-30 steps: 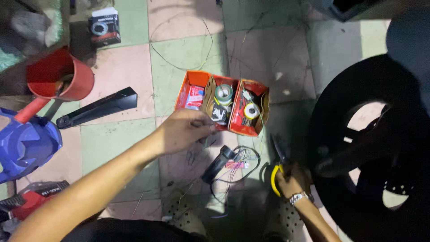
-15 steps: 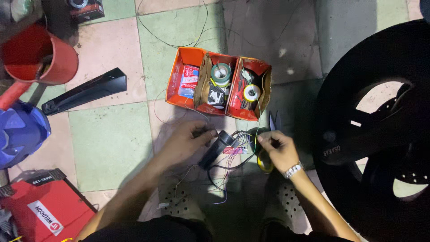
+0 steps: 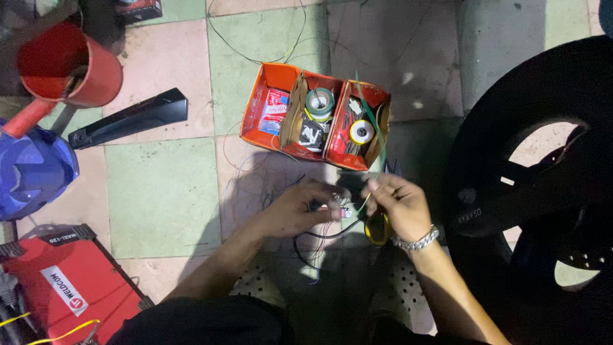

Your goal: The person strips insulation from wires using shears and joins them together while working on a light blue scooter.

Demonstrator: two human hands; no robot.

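We hold a small dark part with a red patch (image 3: pixel 337 206) low over the floor, just in front of the orange cardboard box (image 3: pixel 255 118) and touching a tangle of thin wires (image 3: pixel 306 246) that spills toward our feet. Our left hand (image 3: pixel 299 207) is curled around its near end, fingers closed on it. Our right hand (image 3: pixel 399 206) pinches a thin green wire (image 3: pixel 373 153) that rises past the box's right compartment; a yellow ring (image 3: pixel 378 230) sits under that hand, though we cannot tell whether the hand grips it. The two hands are close together, almost meeting over the part.

Room is tight to the right, where a large black wheel (image 3: pixel 511 128) stands just beside our right wrist. To the left the green floor tile (image 3: pixel 159 191) lies open, with a black plastic panel (image 3: pixel 128 118) beyond it, a red bucket (image 3: pixel 70 64) and a blue casing (image 3: pixel 32 169) near the left edge, and a red machine case (image 3: pixel 64 287) at the lower left.

The part is small, dark and partly hidden by our fingers.

Half a second ago the hands were a little further apart; they have since drawn closer.
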